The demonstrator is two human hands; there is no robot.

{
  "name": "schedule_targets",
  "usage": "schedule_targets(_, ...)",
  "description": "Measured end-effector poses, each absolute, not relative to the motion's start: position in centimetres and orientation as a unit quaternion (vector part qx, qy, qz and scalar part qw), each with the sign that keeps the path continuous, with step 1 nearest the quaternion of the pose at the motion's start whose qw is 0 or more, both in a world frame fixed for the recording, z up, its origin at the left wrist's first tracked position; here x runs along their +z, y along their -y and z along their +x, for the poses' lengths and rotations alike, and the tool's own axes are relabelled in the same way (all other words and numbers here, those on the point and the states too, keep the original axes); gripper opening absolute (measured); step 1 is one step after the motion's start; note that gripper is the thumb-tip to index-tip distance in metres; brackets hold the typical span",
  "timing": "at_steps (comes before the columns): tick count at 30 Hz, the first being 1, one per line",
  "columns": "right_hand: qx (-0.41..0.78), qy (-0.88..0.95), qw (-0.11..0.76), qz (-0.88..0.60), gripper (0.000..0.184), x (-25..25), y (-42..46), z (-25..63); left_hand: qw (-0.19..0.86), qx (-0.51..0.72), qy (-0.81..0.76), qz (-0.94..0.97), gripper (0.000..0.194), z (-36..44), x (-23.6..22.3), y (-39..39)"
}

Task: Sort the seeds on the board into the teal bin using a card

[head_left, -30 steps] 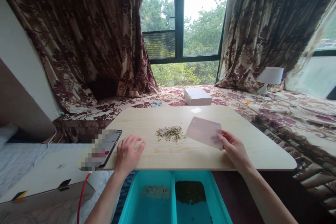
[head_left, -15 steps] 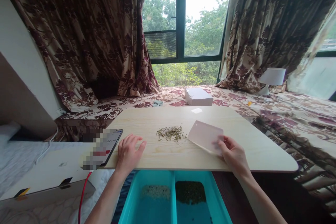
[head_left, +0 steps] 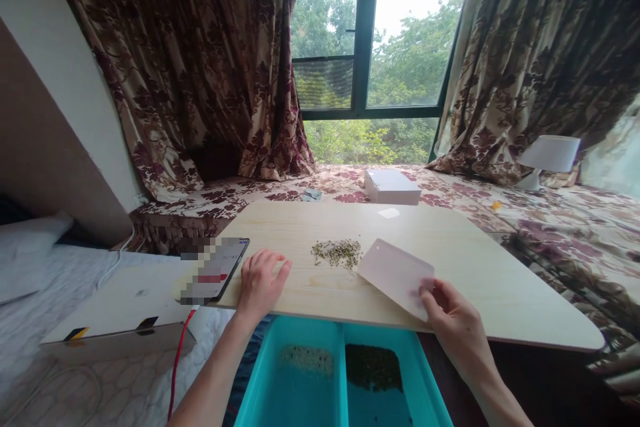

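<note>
The grains (head_left: 336, 253) lie in a loose patch mid-worktop (head_left: 463, 250), just left of the card (head_left: 397, 277); whether they touch its left edge is unclear. The right hand (head_left: 457, 320) pinches the card by its near right end, thumb on top, probably so the left edge stays free and the fingers clear of the grains. The left hand (head_left: 263, 280) holds nothing, half open at the near left, fingers loosely bent, right of the phone (head_left: 220, 273). Below the near edge, the tub (head_left: 310, 403) has a divider that seems to keep pale bits (head_left: 307, 359) on the left apart from dark ones (head_left: 374, 367) on the right
</note>
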State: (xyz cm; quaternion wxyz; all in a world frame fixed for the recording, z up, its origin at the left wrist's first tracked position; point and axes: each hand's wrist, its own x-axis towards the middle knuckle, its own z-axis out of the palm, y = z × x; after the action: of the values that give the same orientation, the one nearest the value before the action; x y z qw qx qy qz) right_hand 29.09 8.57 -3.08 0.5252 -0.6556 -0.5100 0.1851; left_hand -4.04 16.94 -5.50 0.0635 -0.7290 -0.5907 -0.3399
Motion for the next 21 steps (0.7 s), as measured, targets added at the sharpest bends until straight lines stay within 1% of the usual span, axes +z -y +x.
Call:
schedule_targets(10,0.221,0.520,0.532,-0.630,0.026,-2.8,-7.4,27.2,0.062,-0.341,0.592,-0.728,0.031,-4.1,-5.5,-17.0)
schedule_targets(17,0.268,0.519,0.526,-0.618,0.033,-3.6,-6.3,25.0,0.058,-0.342,0.592,-0.727,0.030,-4.1,-5.4,-16.9)
schedule_targets(21,0.303,0.540,0.519,-0.590,0.032,-4.2,-5.3,23.0,0.055,-0.350,0.589,-0.726,0.028,-3.8,-5.4,-16.8)
